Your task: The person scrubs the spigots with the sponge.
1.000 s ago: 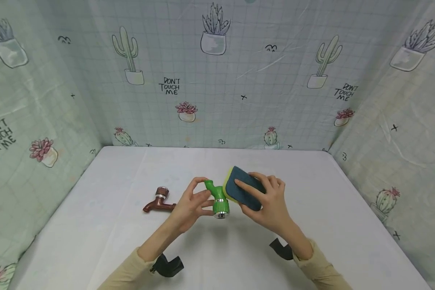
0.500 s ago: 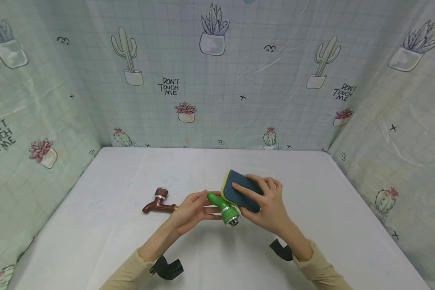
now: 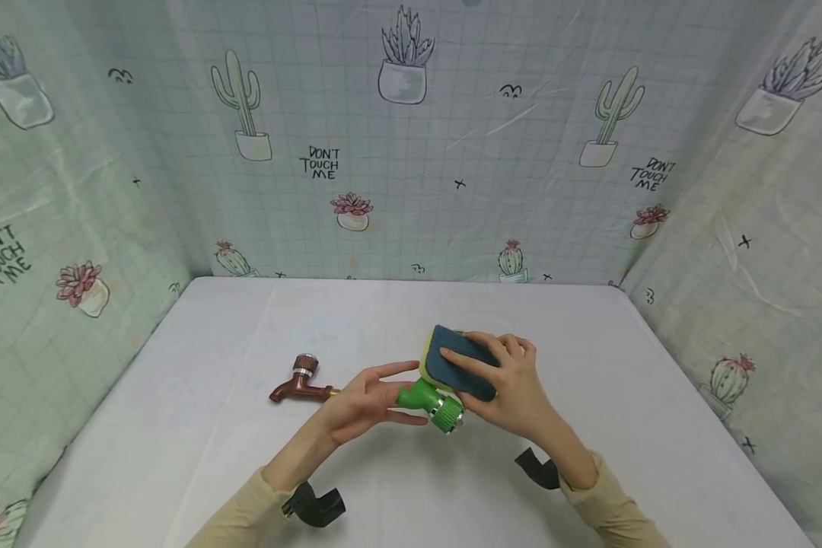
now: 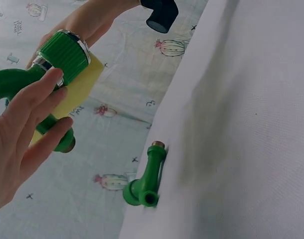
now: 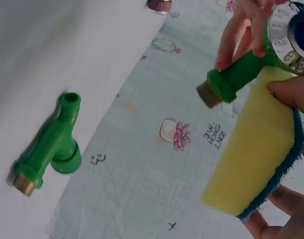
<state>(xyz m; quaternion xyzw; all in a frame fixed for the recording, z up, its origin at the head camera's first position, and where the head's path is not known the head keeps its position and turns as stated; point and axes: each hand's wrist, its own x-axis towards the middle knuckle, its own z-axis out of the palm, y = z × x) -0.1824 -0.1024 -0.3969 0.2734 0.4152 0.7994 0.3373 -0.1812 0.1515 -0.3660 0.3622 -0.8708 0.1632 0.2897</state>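
Note:
A green garden tap (image 3: 421,396) with a ribbed, silver-ringed knob is held off the table by my left hand (image 3: 359,403). Thumb and fingers grip its body, and the knob points toward the lower right in the head view. My right hand (image 3: 514,388) grips a sponge (image 3: 462,363), yellow with a dark blue-green scouring face. Its yellow side lies against the tap near the knob, as the right wrist view shows with the sponge (image 5: 246,154) below the tap's brass-ended pipe (image 5: 236,79). The dark face is turned toward the head camera.
A brown tap (image 3: 301,388) lies on the white table (image 3: 212,327) left of the left hand. Another green tap (image 5: 52,144) lies farther back, mostly hidden behind the sponge in the head view. Cactus-patterned cloth (image 3: 411,152) surrounds the table's back and sides.
The tap has turned in my left hand, its knob swinging from pointing down to the lower right. The left fingers have shifted around it. The sponge has moved slightly down along with it.

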